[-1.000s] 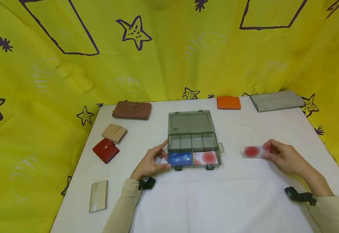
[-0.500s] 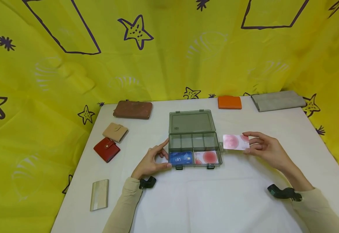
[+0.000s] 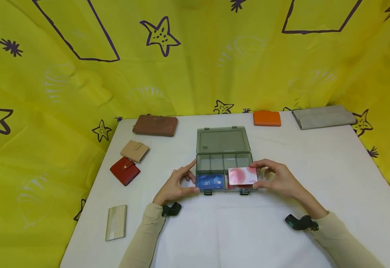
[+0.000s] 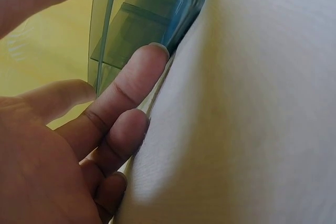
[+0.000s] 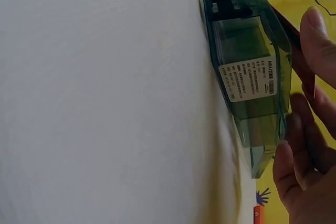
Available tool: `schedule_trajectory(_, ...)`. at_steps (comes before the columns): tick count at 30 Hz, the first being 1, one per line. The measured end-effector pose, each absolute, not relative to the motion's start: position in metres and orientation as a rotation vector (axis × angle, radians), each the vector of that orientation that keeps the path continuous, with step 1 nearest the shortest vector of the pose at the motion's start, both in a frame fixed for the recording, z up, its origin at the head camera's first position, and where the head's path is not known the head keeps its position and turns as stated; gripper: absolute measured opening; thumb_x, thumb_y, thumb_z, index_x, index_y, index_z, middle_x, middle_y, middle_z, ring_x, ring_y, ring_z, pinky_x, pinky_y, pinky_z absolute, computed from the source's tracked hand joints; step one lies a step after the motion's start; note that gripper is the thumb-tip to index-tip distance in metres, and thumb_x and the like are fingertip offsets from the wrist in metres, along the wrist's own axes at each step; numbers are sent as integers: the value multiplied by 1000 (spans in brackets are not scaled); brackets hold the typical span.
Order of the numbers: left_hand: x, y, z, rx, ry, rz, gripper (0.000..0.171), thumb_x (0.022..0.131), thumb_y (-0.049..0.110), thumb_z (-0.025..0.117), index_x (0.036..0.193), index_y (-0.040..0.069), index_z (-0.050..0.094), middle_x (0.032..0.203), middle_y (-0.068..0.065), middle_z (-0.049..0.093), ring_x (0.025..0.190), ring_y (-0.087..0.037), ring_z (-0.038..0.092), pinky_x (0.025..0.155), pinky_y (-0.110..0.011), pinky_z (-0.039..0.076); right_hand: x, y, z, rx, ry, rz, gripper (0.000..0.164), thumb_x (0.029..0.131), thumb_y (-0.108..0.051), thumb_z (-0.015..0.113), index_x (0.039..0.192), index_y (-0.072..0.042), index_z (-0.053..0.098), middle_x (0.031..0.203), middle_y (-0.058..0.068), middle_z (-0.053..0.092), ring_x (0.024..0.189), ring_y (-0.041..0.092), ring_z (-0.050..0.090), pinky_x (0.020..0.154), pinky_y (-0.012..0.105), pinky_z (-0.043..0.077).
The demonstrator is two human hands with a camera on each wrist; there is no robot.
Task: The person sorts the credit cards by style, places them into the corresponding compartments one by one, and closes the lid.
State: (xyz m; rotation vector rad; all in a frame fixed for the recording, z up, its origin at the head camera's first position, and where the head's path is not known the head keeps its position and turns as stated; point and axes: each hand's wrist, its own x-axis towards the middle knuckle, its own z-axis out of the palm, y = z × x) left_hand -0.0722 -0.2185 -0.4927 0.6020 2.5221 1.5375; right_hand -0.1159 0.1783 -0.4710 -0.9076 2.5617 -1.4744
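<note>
A translucent green compartment box (image 3: 223, 163) lies with its lid (image 3: 223, 140) folded back. A blue VIP card (image 3: 209, 182) rests in its front left compartment. My left hand (image 3: 176, 186) touches the box's left side, index finger and thumb spread along it; its extended fingers show beside the wall in the left wrist view. My right hand (image 3: 276, 178) pinches a pink-and-white card (image 3: 242, 176) by its right end, over the front right compartment. Part of another pink card shows beneath it. The right wrist view shows a paper label (image 5: 251, 78) on the box's end.
A brown wallet (image 3: 155, 125), a beige wallet (image 3: 135, 150), a red wallet (image 3: 125, 170) and a pale card holder (image 3: 116, 222) lie at left. An orange wallet (image 3: 267, 118) and a grey long wallet (image 3: 324, 117) lie at the back right. Yellow printed cloth (image 3: 195, 74) hangs behind.
My right hand has carried the pink card leftward from the right side of the table to above the front right compartment. The left hand stays at the box's left side.
</note>
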Motion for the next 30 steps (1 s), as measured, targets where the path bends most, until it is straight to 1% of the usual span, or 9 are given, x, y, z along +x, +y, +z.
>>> schedule_trajectory(5, -72, -220, -492, 598, 2520, 1529, 100, 81, 9, 91, 164, 3, 36, 96, -14, 73, 98, -34, 62, 99, -42, 40, -119, 174, -474, -1003, 2653, -1374, 75, 67, -15, 101, 135, -12, 69, 139, 12, 60, 123, 7, 53, 84, 26, 46)
schedule_trajectory(8, -73, -221, -492, 592, 2529, 1510, 99, 82, 13, 91, 165, 6, 37, 96, -9, 73, 98, -29, 62, 101, -41, 36, -125, 178, -473, -912, 2666, -1365, 80, 73, -15, 99, 145, -10, 62, 145, 15, 57, 123, 19, 55, 86, 22, 45)
schedule_trajectory(12, -73, -222, -492, 587, 2548, 1494, 98, 82, 17, 91, 165, 7, 38, 96, -7, 73, 98, -27, 60, 103, -43, 29, -140, 184, -473, -781, 2506, -1441, 83, 88, -13, 87, 159, -5, 45, 154, 21, 54, 130, 30, 55, 94, 12, 45)
schedule_trajectory(14, -73, -222, -493, 588, 2554, 1492, 98, 82, 17, 90, 165, 7, 38, 96, -7, 73, 98, -27, 60, 102, -43, 28, -149, 187, -476, -765, 2343, -1532, 86, 93, -6, 80, 165, -2, 32, 159, 28, 47, 137, 24, 55, 99, 10, 45)
schedule_trajectory(17, -73, -222, -493, 590, 2556, 1489, 98, 82, 16, 90, 165, 7, 38, 96, -7, 73, 98, -27, 60, 102, -43, 28, -159, 189, -479, -753, 2050, -1666, 88, 96, 7, 68, 168, 1, 16, 164, 39, 31, 142, 10, 53, 105, 14, 47)
schedule_trajectory(21, -72, -222, -494, 589, 2554, 1477, 98, 83, 16, 91, 165, 7, 37, 96, -6, 73, 99, -25, 60, 101, -41, 28, -167, 191, -482, -707, 1802, -1762, 91, 93, 18, 58, 170, -2, 12, 165, 45, 16, 138, -1, 52, 105, 18, 50)
schedule_trajectory(24, -72, -221, -492, 589, 2546, 1472, 99, 83, 16, 91, 165, 8, 36, 97, -5, 72, 99, -24, 60, 101, -41, 29, -168, 190, -483, -656, 1749, -1787, 97, 89, 20, 56, 171, -8, 13, 166, 43, 13, 136, -2, 53, 104, 18, 51)
schedule_trajectory(26, -72, -220, -492, 581, 2548, 1468, 99, 82, 16, 91, 165, 8, 36, 97, -5, 72, 99, -23, 59, 100, -40, 29, -168, 189, -483, -619, 1733, -1805, 100, 87, 22, 56, 171, -11, 12, 168, 37, 18, 135, -1, 53, 103, 18, 51)
schedule_trajectory(30, -72, -221, -493, 573, 2573, 1449, 99, 83, 17, 91, 165, 10, 37, 101, -4, 71, 99, -22, 56, 96, -39, 29, -168, 187, -483, -581, 1715, -1837, 104, 82, 25, 54, 171, -10, 12, 164, 9, 35, 131, 4, 51, 94, 21, 54)
